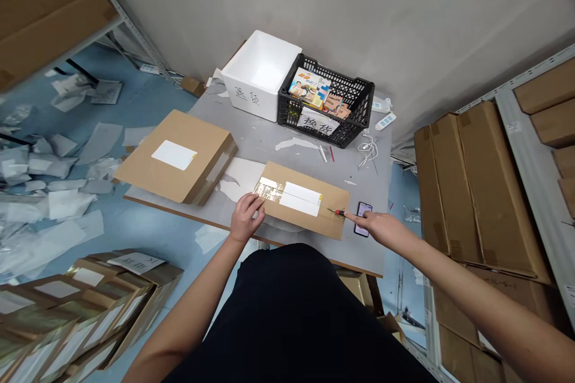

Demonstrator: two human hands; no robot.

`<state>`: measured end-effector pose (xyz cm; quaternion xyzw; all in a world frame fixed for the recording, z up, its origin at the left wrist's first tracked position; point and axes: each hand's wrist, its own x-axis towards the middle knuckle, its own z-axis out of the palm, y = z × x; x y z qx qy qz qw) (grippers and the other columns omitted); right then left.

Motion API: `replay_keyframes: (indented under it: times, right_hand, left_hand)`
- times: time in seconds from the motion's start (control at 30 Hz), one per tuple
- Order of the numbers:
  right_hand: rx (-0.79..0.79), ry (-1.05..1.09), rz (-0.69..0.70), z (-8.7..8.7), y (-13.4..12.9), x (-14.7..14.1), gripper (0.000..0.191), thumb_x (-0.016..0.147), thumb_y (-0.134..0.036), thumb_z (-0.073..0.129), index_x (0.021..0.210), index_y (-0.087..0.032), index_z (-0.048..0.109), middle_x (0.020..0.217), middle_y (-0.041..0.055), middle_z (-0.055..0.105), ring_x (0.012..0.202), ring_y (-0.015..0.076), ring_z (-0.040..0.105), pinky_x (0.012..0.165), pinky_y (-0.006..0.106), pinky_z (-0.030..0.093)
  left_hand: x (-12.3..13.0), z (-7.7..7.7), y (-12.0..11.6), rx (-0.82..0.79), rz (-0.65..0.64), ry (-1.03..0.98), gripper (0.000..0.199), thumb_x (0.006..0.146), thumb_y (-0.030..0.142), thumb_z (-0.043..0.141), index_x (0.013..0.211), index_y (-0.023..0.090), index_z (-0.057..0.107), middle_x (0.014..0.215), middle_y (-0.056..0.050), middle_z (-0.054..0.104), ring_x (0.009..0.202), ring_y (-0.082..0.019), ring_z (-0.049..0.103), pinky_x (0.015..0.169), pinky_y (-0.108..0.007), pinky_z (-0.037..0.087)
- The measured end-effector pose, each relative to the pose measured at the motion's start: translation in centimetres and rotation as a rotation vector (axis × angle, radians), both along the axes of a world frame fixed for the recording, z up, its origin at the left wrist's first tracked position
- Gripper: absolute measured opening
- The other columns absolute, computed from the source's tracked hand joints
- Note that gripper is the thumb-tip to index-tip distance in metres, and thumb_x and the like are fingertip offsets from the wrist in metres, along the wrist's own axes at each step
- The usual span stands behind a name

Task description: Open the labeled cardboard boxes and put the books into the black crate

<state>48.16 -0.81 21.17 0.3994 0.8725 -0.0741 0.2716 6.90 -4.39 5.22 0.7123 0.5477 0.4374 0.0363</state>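
Note:
A flat cardboard box (332, 191) lies at the table's front, with a white label (300, 198) and shiny tape (269, 190) on its top. A thin dark line runs along the tape and across the label. My left hand (247, 215) is closed at the box's left end, its curled fingers gripping the edge by the tape. In my right hand (377, 226) is a small knife (339, 212) with a red and black handle, index finger stretched along it. Its thin tip touches or hovers just over the right part of the box top; I cannot tell which.
A larger carton (175, 155) sits at the table's left. Behind are a white foam box (256, 93) and a black crate (354, 105) holding booklets. A phone (362, 218) lies by my right hand, near a white cable (369, 149). Shelves of cartons (494, 185) stand right.

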Motion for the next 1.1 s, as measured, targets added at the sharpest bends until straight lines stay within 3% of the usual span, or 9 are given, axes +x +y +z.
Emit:
replay_keyframes:
  times: [0.3, 0.5, 0.8, 1.1]
  right_hand:
    - [0.019, -0.004, 0.010, -0.7, -1.0, 2.1, 0.093, 0.076, 0.006, 0.041, 0.151, -0.044, 0.018, 0.087, 0.0024, 0.060, 0.060, 0.0138, 0.056, 0.053, 0.024, 0.029]
    - [0.002, 0.027, -0.007, -0.7, -1.2, 3.7, 0.085, 0.080, 0.003, 0.042, 0.150, -0.042, 0.026, 0.084, 0.0027, 0.061, 0.063, 0.0147, 0.058, 0.055, 0.024, 0.031]
    - [-0.006, 0.033, -0.022, -0.8, -2.2, 6.2, 0.084, 0.084, 0.000, 0.040, 0.151, -0.045, 0.018, 0.089, 0.0024, 0.062, 0.064, 0.0152, 0.059, 0.053, 0.024, 0.028]
    - [-0.002, 0.036, -0.041, -0.4, -3.0, 7.5, 0.076, 0.088, -0.004, 0.042, 0.150, -0.044, 0.022, 0.088, 0.0027, 0.062, 0.065, 0.0148, 0.059, 0.052, 0.024, 0.027]
  left_hand:
    - [0.8, -0.1, -0.1, 0.009, 0.022, 0.033, 0.030, 0.081, 0.014, 0.058, 0.109, 0.023, 0.064, 0.113, -0.011, 0.062, 0.113, -0.027, 0.058, 0.096, -0.050, 0.051]
    - [1.2, -0.1, -0.1, -0.012, 0.055, 0.061, 0.029, 0.080, 0.015, 0.056, 0.107, 0.023, 0.065, 0.111, -0.010, 0.063, 0.111, -0.027, 0.059, 0.095, -0.050, 0.052]
    - [1.6, -0.4, -0.3, -0.014, 0.076, 0.049, 0.029, 0.080, 0.013, 0.056, 0.106, 0.022, 0.065, 0.113, -0.011, 0.062, 0.113, -0.027, 0.058, 0.097, -0.050, 0.050]
    - [1.9, -0.4, -0.3, -0.039, 0.091, 0.060, 0.027, 0.081, 0.015, 0.054, 0.104, 0.021, 0.065, 0.114, -0.011, 0.062, 0.113, -0.026, 0.058, 0.097, -0.048, 0.049]
